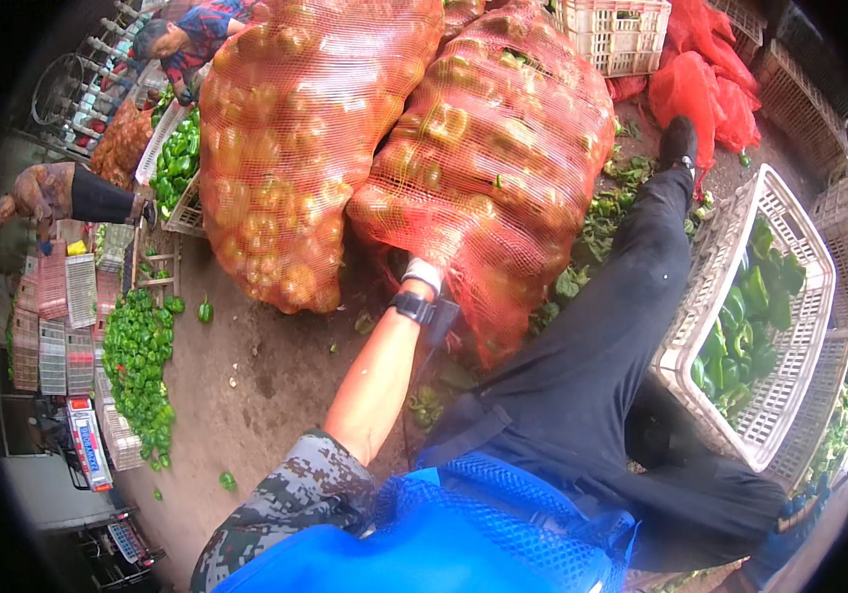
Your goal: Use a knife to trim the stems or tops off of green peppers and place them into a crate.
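Two big red mesh sacks full of green and reddish peppers lie ahead of me, the left sack (286,148) beside the right sack (518,138). My left hand (424,274), with a white glove cuff and a dark wristwatch above it, is at the near, gathered end of the right sack. Red mesh covers the hand, so its fingers are hidden. My right hand is out of view. To my right, a pale plastic crate (802,361) stands tilted with large green peppers (740,321) in it.
My outstretched leg (607,287) lies between the right sack and the crate. Torn leaves (572,277) litter the ground there. Loose red mesh (706,89) and a white crate (622,40) are beyond. A pepper pile (137,366) and two people (58,198) are leftward.
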A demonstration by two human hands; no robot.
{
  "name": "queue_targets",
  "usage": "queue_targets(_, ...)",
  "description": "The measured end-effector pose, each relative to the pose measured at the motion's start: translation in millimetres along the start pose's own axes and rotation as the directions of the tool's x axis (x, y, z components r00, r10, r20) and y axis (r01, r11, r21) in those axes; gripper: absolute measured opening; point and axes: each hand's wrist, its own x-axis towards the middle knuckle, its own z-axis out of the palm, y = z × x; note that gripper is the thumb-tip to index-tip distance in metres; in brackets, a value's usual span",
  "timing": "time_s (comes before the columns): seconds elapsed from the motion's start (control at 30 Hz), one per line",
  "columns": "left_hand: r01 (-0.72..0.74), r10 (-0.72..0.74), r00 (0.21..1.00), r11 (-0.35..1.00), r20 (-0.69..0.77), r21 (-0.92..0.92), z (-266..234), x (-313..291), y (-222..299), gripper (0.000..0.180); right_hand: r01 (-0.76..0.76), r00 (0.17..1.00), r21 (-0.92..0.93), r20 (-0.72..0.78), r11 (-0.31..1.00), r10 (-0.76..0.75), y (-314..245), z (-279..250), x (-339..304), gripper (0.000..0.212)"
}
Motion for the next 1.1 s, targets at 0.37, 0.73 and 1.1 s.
queue_targets(0.37,0.150,-0.042,0.985,0.684,-0.167,0.714,4,-47,15,0.046,-0.141,0.985,0.614,0.006,0.776,0.174,-85,63,-15,0.038)
queue_targets(0.73,0.645,-0.596,0.763,0.724,-0.249,0.245,35,-104,13,0.047,-0.298,0.905,0.881,0.139,0.367,0.401,-124,67,-34,0.029)
queue_targets(1.1,0.599,-0.572,0.773,0.801,-0.273,0.017,-39,-168,80,0.047,-0.299,0.940,0.821,0.164,0.487,0.300,-116,121,-32,0.036)
